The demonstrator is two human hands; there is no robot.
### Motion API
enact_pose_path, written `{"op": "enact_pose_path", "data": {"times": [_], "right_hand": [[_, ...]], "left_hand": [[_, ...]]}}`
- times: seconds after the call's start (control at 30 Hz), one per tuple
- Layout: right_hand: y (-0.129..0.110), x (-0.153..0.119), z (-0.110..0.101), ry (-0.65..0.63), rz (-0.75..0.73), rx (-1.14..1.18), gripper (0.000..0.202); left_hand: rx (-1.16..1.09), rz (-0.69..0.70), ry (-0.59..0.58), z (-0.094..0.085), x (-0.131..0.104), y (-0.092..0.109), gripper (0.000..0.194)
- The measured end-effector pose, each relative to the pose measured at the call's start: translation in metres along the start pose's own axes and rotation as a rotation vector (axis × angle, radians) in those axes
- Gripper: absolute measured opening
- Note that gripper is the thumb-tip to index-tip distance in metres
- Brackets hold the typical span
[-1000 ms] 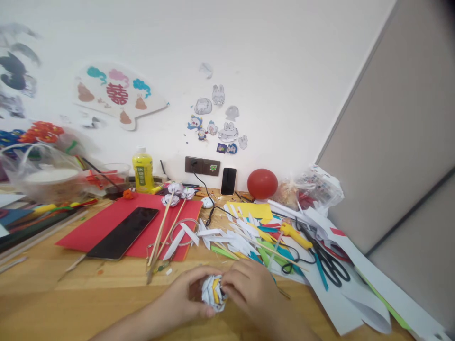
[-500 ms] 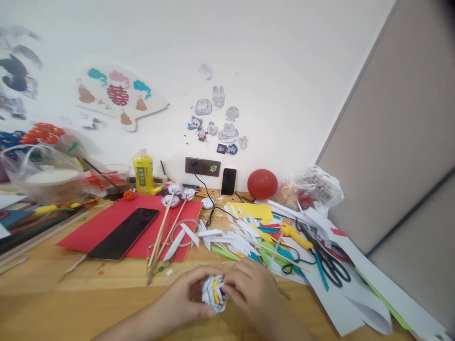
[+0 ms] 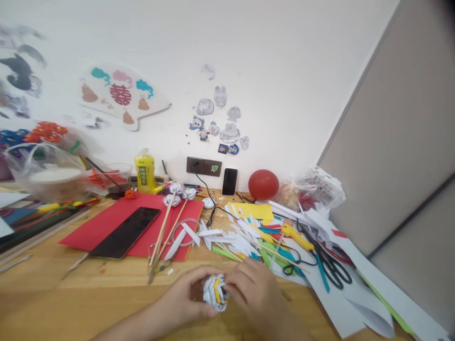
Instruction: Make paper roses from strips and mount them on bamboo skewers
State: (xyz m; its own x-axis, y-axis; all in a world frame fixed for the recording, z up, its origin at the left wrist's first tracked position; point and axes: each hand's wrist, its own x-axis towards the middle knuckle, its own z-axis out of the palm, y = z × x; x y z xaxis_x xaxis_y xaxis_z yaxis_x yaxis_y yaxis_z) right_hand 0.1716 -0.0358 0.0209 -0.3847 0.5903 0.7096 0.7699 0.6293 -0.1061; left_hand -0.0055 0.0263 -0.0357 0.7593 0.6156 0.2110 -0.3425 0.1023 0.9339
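A small rounded piece of folded paper [image 3: 214,294], white with a yellow zigzag band, is held low in the middle of the view, above the wooden table. My left hand [image 3: 194,296] is closed around its left side, the thumb below and the fingers behind. From the right, the bent fingers of my right hand [image 3: 249,289] pinch at its edge. Whether a smaller strip lies between those fingertips is hidden. Just beyond the hands lies a heap of white folded paper strips [image 3: 216,233], with green, blue and yellow ones mixed in.
A dark phone [image 3: 124,233] and sticks with crumpled paper flowers [image 3: 177,194] lie on red card [image 3: 85,227]. To the right are a yellow glue gun [image 3: 296,236], black-handled scissors [image 3: 334,270] and white paper sheets [image 3: 337,308]. A yellow bottle [image 3: 145,173] and red balloon [image 3: 263,184] stand by the wall.
The whole view has shifted very slightly. Both hands keep almost the same grip on the folded paper piece, with only a tiny movement of the right fingers.
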Motion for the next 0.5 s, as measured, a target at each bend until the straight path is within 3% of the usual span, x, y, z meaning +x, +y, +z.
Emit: {"op": "enact_pose_path", "data": {"times": [0.37,0.5], "right_hand": [[0.0023,0.0012,0.0,-0.036,0.089,0.145,0.032],[0.0051,0.0009,0.0007,0.013,-0.059,0.049,0.032]], "left_hand": [[0.034,0.016,0.007,-0.0031,0.0005,-0.0029,0.052],[0.052,-0.005,0.021,-0.0023,0.0,-0.003,0.052]]}}
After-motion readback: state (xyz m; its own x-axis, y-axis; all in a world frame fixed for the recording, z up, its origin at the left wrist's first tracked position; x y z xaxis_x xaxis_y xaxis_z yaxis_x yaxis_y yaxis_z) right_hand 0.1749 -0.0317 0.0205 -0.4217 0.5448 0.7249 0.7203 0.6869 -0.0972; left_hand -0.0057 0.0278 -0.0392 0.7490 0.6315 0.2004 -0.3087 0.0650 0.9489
